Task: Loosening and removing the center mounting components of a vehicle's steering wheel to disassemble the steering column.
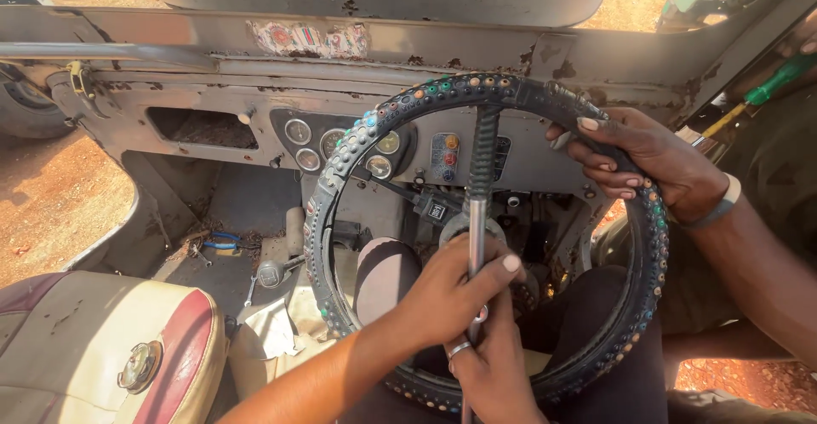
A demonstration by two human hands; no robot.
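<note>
Gripping a slim metal rod (477,245) upright at the centre of the steering wheel (357,147), left hand (451,292) and right hand (498,369) both closed around the shaft, stacked one above the other. Likely stiff, smooth and slippery steel, best held low on the bare shaft. Farther out, another person's hand (651,164) clamped on the beaded wheel rim. Beyond, round gauges (298,131) in the rusted dashboard (170,92); worn seat (94,339) at left.
</note>
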